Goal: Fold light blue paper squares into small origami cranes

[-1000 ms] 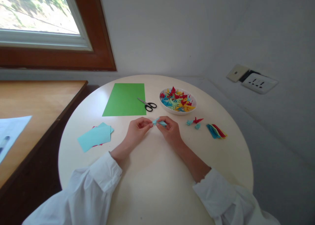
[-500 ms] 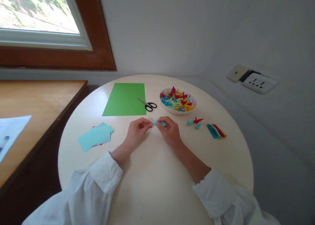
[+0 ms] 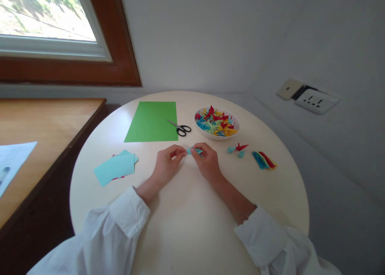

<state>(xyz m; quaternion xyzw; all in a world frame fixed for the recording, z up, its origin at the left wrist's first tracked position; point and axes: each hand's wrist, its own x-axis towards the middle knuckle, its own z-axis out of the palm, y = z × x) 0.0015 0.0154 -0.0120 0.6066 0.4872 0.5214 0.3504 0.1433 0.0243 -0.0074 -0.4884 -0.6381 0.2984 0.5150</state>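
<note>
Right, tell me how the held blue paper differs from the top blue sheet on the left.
The held paper is folded and small; the top sheet is flat and larger. The left hand and right hand hold the held paper; the top sheet lies untouched. Both are light blue.

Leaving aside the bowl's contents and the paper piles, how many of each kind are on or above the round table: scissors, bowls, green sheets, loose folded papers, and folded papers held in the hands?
Scissors: 1
Bowl: 1
Green sheet: 1
Loose folded papers: 3
Held folded paper, between left hand and right hand: 1
Total: 7
</note>
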